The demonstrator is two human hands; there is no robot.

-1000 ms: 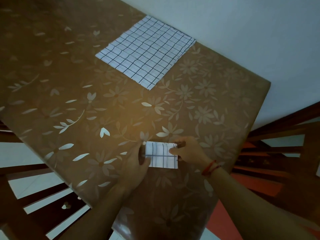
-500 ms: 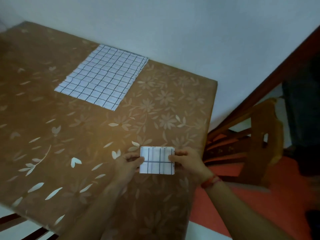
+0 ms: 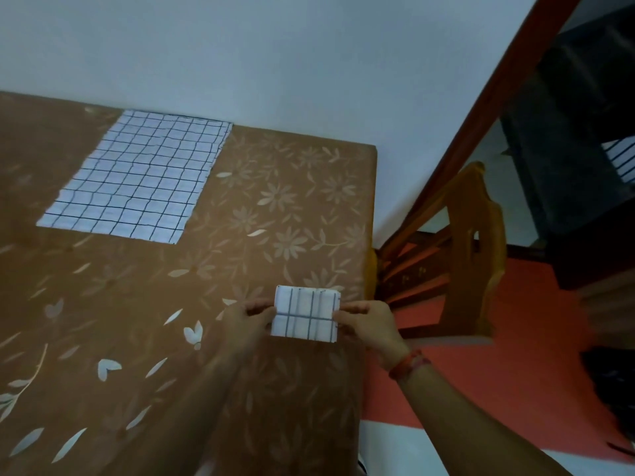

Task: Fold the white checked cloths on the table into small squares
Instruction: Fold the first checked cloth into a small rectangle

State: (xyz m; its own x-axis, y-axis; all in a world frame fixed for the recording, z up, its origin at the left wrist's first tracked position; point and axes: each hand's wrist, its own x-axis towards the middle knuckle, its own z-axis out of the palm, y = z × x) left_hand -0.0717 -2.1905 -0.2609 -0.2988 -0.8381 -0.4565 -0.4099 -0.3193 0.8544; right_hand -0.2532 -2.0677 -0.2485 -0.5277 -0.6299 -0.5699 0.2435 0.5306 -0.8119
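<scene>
Evidently the left hand [image 3: 245, 324] and right hand [image 3: 369, 324] each clamped a grip on the folded cloth [image 3: 305, 316], holding its layers; the unfolded cloth [image 3: 137, 180] lay at ten o'clock.

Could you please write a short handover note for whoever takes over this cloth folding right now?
Left hand and right hand pinch the folded cloth by its left and right edges, over the table near its right side.
The second cloth lies flat and unfolded at the far edge.
Done: one cloth folded small.
Left: set it down, then fold the flat one.
</scene>
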